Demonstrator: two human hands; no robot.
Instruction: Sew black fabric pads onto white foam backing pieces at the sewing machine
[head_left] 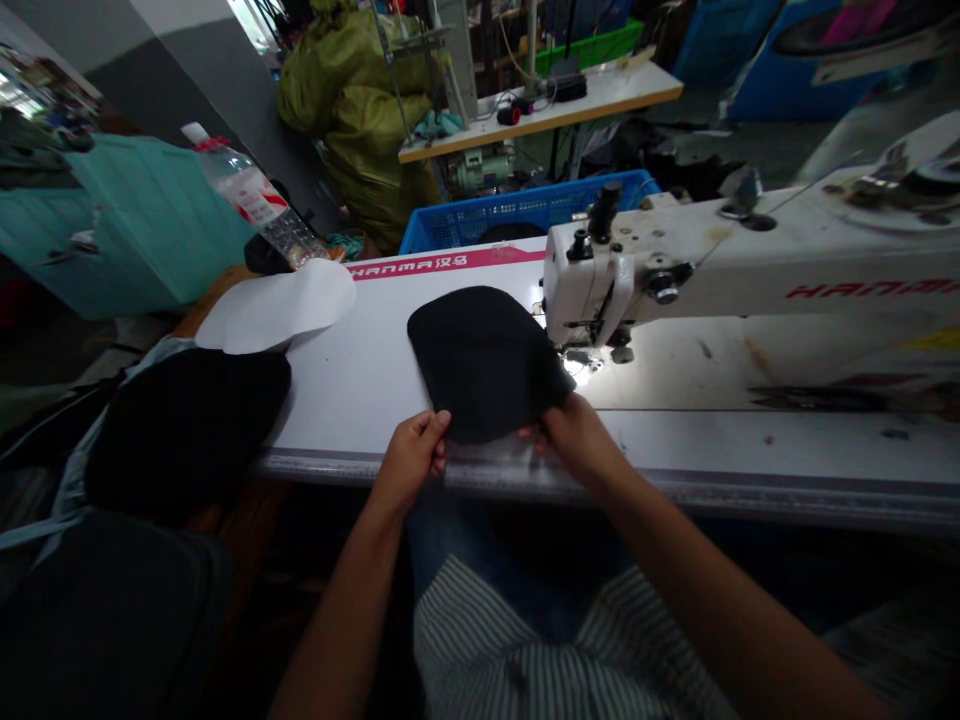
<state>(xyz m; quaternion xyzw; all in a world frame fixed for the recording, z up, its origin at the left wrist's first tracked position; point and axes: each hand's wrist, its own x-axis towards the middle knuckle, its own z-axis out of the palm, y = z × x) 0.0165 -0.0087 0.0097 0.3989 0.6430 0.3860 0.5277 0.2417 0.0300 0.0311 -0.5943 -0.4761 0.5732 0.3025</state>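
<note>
Two hands [411,455] [574,438], one held black piece [484,362], one sewing machine [750,262], one bottle [259,203]

Dim workshop, wooden table [600,95] behind blue crate [517,205].

Matt black cloth piece [484,360] on smooth, glossy white table [360,385].

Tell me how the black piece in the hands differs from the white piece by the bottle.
The black piece is dark; the white piece is pale. The black piece is pinched by the left hand and right hand; the white piece lies untouched. Both are flat, rounded shapes.
</note>
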